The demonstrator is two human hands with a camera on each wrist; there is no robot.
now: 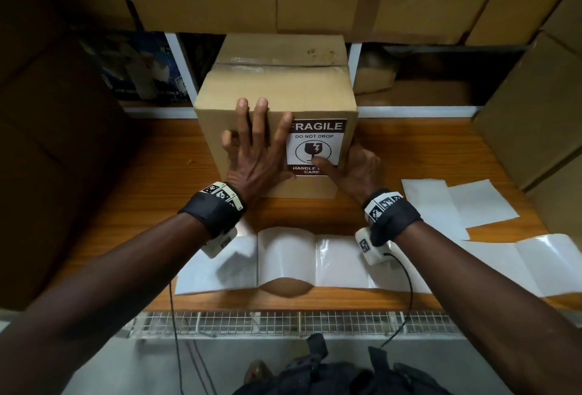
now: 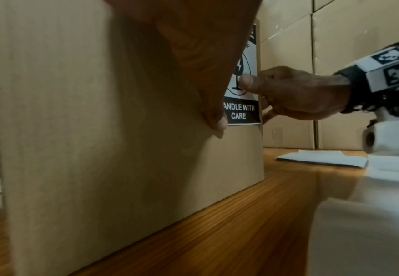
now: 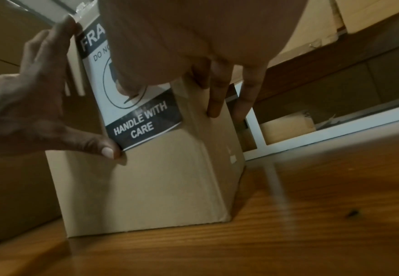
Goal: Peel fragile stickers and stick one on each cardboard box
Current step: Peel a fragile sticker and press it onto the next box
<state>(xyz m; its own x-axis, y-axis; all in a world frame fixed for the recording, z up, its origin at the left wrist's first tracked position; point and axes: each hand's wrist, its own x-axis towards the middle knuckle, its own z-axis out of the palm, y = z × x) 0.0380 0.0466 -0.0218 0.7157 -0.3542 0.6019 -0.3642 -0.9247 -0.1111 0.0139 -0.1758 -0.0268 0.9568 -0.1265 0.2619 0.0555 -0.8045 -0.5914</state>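
We see a brown cardboard box (image 1: 277,92) standing upright on the wooden tabletop (image 1: 151,193), its top flaps closed with clear tape. On its front face, toward the right edge, sits the fragile sticker (image 1: 316,146): white in the middle with a broken-glass symbol in a circle, dark bands at top and bottom, and the words "FRAGILE", "DO NOT DROP" and "HANDLE WITH CARE". It lies upright and flat against the cardboard. Near the front edge of the tabletop lies a white strip of backing sheets (image 1: 283,256), glossy and partly bent upward.
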